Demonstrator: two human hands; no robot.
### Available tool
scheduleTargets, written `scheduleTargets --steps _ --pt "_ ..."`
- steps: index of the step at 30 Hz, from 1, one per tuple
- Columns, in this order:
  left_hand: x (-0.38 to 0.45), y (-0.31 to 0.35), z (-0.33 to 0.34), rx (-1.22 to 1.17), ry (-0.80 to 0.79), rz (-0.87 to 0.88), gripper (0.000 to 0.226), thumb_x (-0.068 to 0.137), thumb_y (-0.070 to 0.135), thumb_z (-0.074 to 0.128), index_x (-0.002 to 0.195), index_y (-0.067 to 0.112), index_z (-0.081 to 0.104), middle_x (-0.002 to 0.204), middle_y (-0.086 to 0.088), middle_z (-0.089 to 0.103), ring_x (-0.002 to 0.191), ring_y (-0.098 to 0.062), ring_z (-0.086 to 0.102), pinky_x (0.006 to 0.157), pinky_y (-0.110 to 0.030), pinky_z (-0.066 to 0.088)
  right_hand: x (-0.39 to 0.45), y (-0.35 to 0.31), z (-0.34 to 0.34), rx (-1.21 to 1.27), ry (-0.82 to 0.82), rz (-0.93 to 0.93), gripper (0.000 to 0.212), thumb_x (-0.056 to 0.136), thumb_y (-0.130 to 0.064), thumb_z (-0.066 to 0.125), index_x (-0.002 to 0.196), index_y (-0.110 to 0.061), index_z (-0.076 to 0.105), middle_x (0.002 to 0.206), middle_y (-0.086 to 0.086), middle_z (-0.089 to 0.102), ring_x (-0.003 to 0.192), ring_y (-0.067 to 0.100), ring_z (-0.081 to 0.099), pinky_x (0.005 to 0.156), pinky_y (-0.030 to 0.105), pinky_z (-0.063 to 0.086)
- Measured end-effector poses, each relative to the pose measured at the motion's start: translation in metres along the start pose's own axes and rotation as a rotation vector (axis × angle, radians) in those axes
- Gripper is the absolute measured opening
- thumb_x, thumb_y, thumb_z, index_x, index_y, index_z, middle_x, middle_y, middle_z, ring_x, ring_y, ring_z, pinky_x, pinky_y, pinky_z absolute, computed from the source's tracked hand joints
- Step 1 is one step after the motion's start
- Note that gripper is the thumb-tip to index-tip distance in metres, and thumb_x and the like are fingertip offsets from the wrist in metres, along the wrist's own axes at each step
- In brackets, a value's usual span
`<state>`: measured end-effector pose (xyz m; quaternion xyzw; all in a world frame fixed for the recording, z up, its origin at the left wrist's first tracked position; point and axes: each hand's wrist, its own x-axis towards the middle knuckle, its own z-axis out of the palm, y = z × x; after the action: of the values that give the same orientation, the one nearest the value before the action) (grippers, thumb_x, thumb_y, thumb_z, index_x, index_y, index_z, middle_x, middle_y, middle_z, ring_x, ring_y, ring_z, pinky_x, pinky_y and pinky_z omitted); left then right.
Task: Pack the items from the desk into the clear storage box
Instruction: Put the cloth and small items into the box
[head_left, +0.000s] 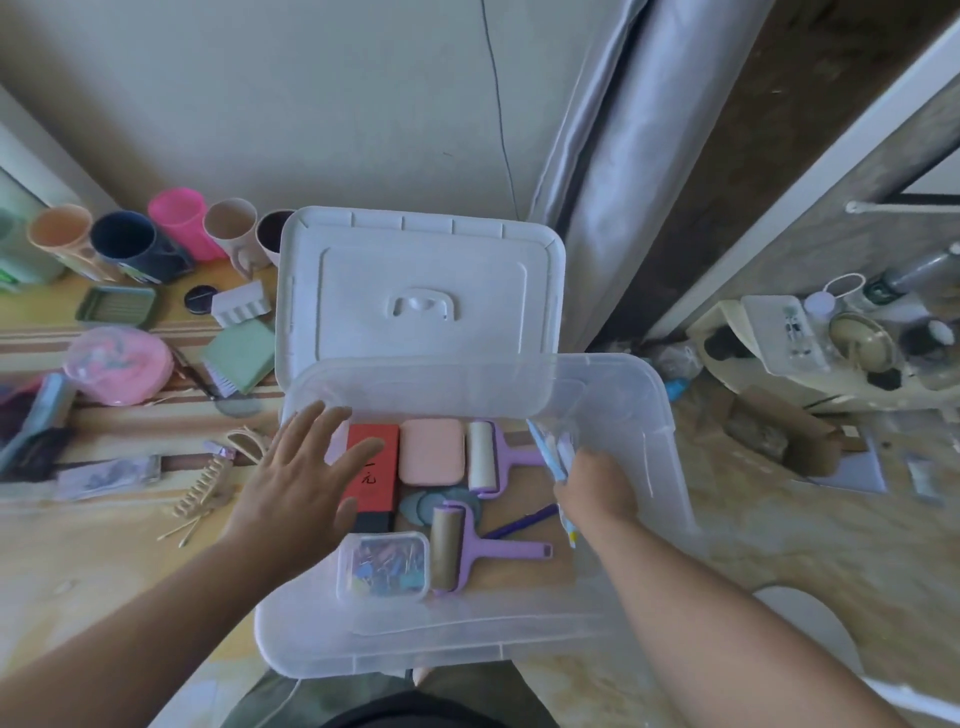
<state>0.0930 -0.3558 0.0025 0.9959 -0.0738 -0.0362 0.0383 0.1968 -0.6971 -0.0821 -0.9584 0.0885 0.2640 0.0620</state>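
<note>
Head view: the clear box (670, 467) is seen in the centre of the frame, overhanging the desk (104, 561) edge, with its lid (421, 291) propped upright behind it. Already laid on the box floor are a red case (371, 467), a pink pad (431, 451), two purple rollers (485, 457) and a small pin tub (383, 565).

The right hand (597, 483) is lowered inside the box at centre right, clenched around a thin packet (550, 452) of pale blue items. The left hand (306, 467) is held with fingers spread flat over the box's left rim, grasping nothing.

Many items remain on the desk at left: cups (124, 244), a pink pouch (119, 364), a green brush (239, 356), a hair claw (205, 483).

The risks are judged as follows. The box could be tipped off the edge if weight is pressed onto its near side. The lid could be knocked forward onto the hands. The packet, if dropped upright against the wall, may stop later items lying flat.
</note>
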Motion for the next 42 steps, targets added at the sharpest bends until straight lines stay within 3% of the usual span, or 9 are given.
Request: scheduleTargets --steps 5,10,14,18,21,25,28,35,42 --pt "-0.003 -0.006 0.005 0.031 -0.045 -0.017 0.068 0.070 0.022 0.086 0.134 0.027 0.063 0.150 -0.017 0.042 0.149 -0.046 0.026 0.124 -0.061 0.017 -0.001 0.001 0.006 -0.008 0.087 -0.007 0.042 0.098 -0.020 0.061 0.133 -0.023 0.039 0.112 0.011 0.055 0.095 0.035 0.064 0.062 0.039 0.045" --pt "-0.003 -0.008 -0.001 0.080 -0.132 -0.061 0.058 0.071 0.028 0.082 0.127 0.034 0.065 0.155 -0.013 0.041 0.153 -0.041 0.020 0.122 -0.066 0.015 -0.005 0.003 0.012 -0.194 0.058 -0.196 0.066 0.097 -0.019 0.051 0.155 -0.037 0.026 0.148 0.008 0.033 0.101 0.037 0.063 0.066 0.037 0.043" --pt "-0.006 -0.026 -0.002 0.160 -0.181 -0.098 0.071 0.068 0.038 0.083 0.134 0.034 0.059 0.161 -0.011 0.036 0.157 -0.032 0.012 0.120 -0.069 0.011 -0.009 -0.004 0.019 -0.152 -0.072 -0.111 0.068 0.098 -0.032 0.053 0.158 -0.038 0.022 0.167 0.004 0.008 0.116 0.035 0.061 0.074 0.036 0.047" --pt "-0.020 -0.047 -0.002 0.190 -0.208 -0.134 0.084 0.079 0.060 0.070 0.152 0.038 0.037 0.169 -0.011 0.014 0.158 -0.030 -0.008 0.122 -0.064 -0.002 -0.028 -0.036 0.006 -0.073 -0.052 -0.191 0.075 0.084 -0.042 0.060 0.151 -0.041 0.025 0.145 0.004 0.030 0.113 0.038 0.054 0.077 0.040 0.051" --pt "-0.033 -0.062 -0.003 0.021 -0.134 -0.111 0.083 0.081 0.074 0.061 0.153 0.038 0.039 0.168 -0.011 0.022 0.157 -0.034 0.009 0.125 -0.058 0.012 -0.044 -0.069 -0.006 -0.033 -0.008 -0.326 0.066 0.085 -0.038 0.064 0.146 -0.036 0.037 0.147 0.001 0.031 0.128 0.034 0.042 0.090 0.043 0.051" --pt "-0.051 -0.090 -0.001 -0.368 0.161 -0.053 0.052 0.098 0.050 0.057 0.145 0.028 0.051 0.158 -0.006 0.038 0.141 -0.034 0.036 0.116 -0.048 0.032 -0.068 -0.133 -0.013 0.115 0.158 -0.544 0.056 0.080 -0.029 0.065 0.135 -0.022 0.060 0.129 0.010 0.053 0.117 0.038 0.053 0.099 0.047 0.048" --pt "-0.065 -0.134 0.013 -0.451 0.234 -0.172 0.043 0.097 0.040 0.057 0.138 0.027 0.055 0.140 -0.001 0.051 0.126 -0.026 0.045 0.108 -0.041 0.038 -0.092 -0.198 -0.019 0.174 0.252 -0.697 0.050 0.082 -0.017 0.073 0.131 -0.017 0.063 0.123 0.008 0.054 0.114 0.035 0.054 0.098 0.043 0.047" --pt "-0.086 -0.224 0.075 -0.364 -0.261 -0.443 0.056 0.085 0.048 0.063 0.139 0.041 0.053 0.136 0.005 0.055 0.127 -0.031 0.048 0.105 -0.043 0.043 -0.135 -0.367 -0.014 0.156 0.231 -0.977 0.042 0.088 -0.020 0.064 0.129 -0.020 0.065 0.115 0.000 0.057 0.112 0.024 0.051 0.092 0.035 0.048" --pt "-0.064 -0.222 0.110 -0.313 -0.395 -0.357 0.087 0.089 0.055 0.065 0.154 0.050 0.008 0.150 -0.002 0.020 0.133 -0.031 0.033 0.104 -0.043 0.044 -0.111 -0.452 0.005 -0.411 0.077 -0.737 0.038 0.086 -0.023 0.066 0.121 -0.026 0.054 0.121 0.004 0.045 0.108 0.033 0.046 0.078 0.040 0.035"
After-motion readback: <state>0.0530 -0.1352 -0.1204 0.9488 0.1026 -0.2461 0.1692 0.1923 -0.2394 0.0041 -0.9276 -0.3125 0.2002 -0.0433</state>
